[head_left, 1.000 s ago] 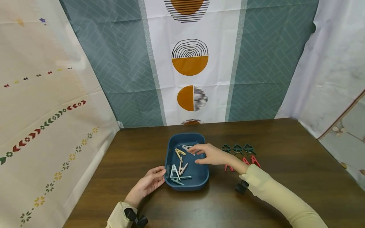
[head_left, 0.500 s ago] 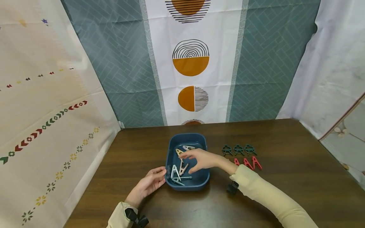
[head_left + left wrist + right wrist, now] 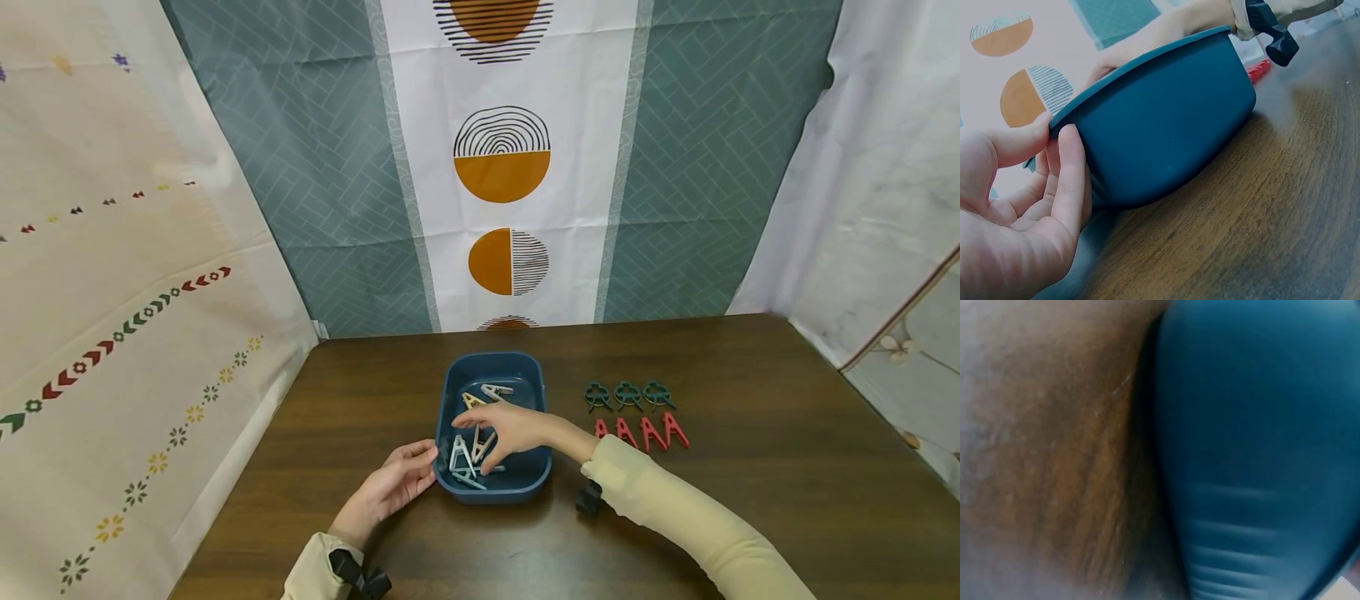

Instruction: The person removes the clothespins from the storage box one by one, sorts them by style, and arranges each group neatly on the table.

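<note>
A dark blue plastic bin stands on the wooden table, holding several A-shaped clothespins. My left hand pinches its left rim; in the left wrist view the thumb lies on the lip and the fingers are beneath. Over the bin is my right hand, thumb and fingers apart, with nothing between them. Close to its fingertips are a pale blue clothespin and a beige clothespin, partly hidden. A yellow clothespin and a white clothespin lie farther back. A green clothespin lies at the near left.
Right of the bin, three dark green clips lie in a row on the table. Nearer than these is a row of several red clothespins. A patterned cloth hangs behind the table's far edge.
My right hand has moved left and nearer across the bin, from the white clothespin toward the pale blue one. The red clothespins have come into fuller view. My left hand has stayed on the rim.
</note>
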Tool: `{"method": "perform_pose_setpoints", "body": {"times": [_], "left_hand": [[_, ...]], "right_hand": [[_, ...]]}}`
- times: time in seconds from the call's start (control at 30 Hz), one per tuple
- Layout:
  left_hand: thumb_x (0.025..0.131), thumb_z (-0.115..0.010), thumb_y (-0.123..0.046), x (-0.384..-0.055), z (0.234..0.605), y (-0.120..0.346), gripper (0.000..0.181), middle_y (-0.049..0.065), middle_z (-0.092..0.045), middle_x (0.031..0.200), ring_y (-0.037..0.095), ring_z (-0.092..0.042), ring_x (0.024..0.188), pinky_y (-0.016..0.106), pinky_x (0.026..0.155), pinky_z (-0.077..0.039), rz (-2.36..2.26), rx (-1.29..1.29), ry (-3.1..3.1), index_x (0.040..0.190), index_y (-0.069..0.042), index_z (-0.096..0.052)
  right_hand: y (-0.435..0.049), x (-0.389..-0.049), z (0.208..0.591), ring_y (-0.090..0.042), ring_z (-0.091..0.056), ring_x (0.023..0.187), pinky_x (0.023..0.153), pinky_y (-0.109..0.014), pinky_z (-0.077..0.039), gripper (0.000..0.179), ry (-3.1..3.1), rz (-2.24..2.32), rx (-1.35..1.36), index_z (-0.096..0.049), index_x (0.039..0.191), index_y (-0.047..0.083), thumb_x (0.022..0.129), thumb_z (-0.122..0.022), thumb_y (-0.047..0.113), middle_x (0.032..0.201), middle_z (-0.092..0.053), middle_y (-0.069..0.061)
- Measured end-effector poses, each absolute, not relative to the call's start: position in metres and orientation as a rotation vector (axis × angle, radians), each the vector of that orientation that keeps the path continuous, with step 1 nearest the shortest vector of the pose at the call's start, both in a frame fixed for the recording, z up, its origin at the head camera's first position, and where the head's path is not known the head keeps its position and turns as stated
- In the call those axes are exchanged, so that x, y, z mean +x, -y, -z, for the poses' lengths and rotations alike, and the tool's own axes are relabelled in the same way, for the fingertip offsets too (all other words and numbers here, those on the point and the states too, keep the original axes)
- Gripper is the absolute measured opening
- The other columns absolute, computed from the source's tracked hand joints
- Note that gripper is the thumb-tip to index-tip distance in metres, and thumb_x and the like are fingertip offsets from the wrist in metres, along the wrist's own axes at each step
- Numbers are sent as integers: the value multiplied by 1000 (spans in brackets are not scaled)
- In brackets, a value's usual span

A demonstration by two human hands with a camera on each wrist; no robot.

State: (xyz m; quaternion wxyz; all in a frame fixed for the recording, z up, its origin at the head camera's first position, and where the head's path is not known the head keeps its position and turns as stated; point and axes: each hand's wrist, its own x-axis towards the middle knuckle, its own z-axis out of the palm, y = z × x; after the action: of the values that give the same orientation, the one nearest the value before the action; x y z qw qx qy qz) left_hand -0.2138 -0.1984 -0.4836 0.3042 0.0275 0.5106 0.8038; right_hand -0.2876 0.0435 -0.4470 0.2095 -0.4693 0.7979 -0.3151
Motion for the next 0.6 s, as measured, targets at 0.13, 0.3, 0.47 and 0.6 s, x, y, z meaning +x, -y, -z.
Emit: {"method": "perform_pose_setpoints", "body": {"times": [0.13,0.3,0.47,0.6], "left_hand": [[97,-39,-8,-214,484,198,22,-4,-61,90,5,-60,82,18,77,-51,-2134,74,-1347,118,-3,-39],[97,-40,-8,-214,484,198,19,-3,-61,90,5,-60,82,18,77,-52,-2143,83,-1339,116,-5,-43],[98,-39,-8,-214,484,199,18,-4,-61,90,5,-60,82,18,77,-51,-2142,92,-1334,115,-6,-43],[97,-40,-9,-214,484,197,18,-4,-61,89,5,-60,81,17,77,-51,-2138,77,-1342,114,-6,-44]], "right_hand": [[-39,-288,448,-17,-48,122,101,-29,-41,79,-2278,793,-1299,-40,136,16,70,-79,32,135,-48,-1],[-34,-290,452,-14,-47,122,101,-31,-40,82,-2356,669,-1328,-40,136,17,67,-80,38,136,-47,3],[-30,-291,457,-11,-46,121,102,-31,-39,83,-2396,598,-1374,-42,134,17,65,-79,43,135,-48,4],[-30,-291,460,-10,-47,118,100,-29,-40,81,-2401,563,-1399,-43,133,15,66,-79,43,132,-50,4]]}}
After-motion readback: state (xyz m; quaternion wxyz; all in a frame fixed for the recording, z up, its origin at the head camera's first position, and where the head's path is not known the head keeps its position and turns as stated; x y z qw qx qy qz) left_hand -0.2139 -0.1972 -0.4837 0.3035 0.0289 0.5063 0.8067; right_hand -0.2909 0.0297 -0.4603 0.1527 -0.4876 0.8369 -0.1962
